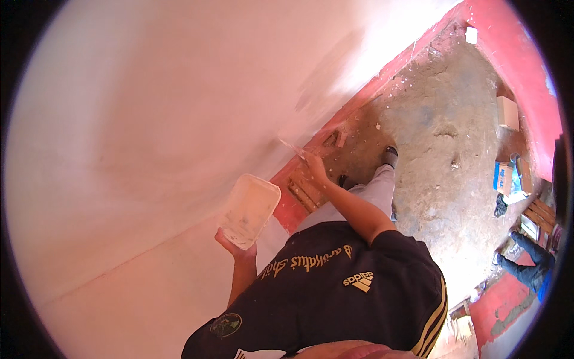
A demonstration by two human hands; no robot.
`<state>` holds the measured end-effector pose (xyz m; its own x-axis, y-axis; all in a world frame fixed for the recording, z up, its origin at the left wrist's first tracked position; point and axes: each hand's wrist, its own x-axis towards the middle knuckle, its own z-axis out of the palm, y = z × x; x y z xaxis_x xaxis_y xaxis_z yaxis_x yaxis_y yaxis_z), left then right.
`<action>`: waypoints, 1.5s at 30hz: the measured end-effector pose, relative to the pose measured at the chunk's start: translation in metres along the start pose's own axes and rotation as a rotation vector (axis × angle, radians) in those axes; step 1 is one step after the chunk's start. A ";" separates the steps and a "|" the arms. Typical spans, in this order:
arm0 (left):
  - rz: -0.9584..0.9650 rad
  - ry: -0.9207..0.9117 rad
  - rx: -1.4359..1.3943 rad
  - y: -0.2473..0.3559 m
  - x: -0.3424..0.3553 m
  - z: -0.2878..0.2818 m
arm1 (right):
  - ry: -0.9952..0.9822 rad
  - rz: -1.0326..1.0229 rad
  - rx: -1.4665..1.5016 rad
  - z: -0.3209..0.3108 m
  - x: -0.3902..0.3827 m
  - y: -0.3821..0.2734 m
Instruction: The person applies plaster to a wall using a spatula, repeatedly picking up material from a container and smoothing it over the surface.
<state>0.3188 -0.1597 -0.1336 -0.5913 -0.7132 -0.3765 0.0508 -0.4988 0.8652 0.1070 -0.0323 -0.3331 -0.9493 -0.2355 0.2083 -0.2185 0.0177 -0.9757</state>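
My left hand (235, 244) is closed on the lower end of a shallow, rectangular white plastic tub (253, 206), its fingers under the rim. Pale smears of a paste-like material lie inside the tub, mostly toward the hand. To the right of it, my right hand (314, 169) grips a thin, flat putty knife (290, 145), seen almost edge-on. The blade points up and left, close to the pale wall (179, 119); I cannot tell if it touches. How much of the handle sits in the fist is hidden.
A red band (382, 78) runs along the wall's foot. Beside my feet, wooden pieces (304, 192) lie against it. Cardboard boxes (507, 113) stand on the stained concrete floor (442, 125) at right. Another person's legs (521, 260) show at the far right.
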 end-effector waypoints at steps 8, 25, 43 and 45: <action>0.006 -0.077 0.010 -0.006 0.011 -0.011 | 0.445 0.327 -0.002 -0.158 0.163 0.038; 0.032 -0.074 0.007 -0.008 0.008 -0.008 | 0.609 0.035 -0.001 -0.173 0.195 0.026; 0.086 -0.013 0.025 0.000 0.014 -0.018 | 0.571 0.064 -0.118 -0.105 0.153 0.029; 0.154 -0.101 0.098 0.000 0.015 -0.022 | 0.370 -0.081 -0.178 -0.042 0.085 0.027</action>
<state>0.3280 -0.1813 -0.1470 -0.6608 -0.7217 -0.2063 0.0712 -0.3339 0.9399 0.0110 -0.0112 -0.3385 -0.9375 0.1210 0.3262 -0.3010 0.1883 -0.9348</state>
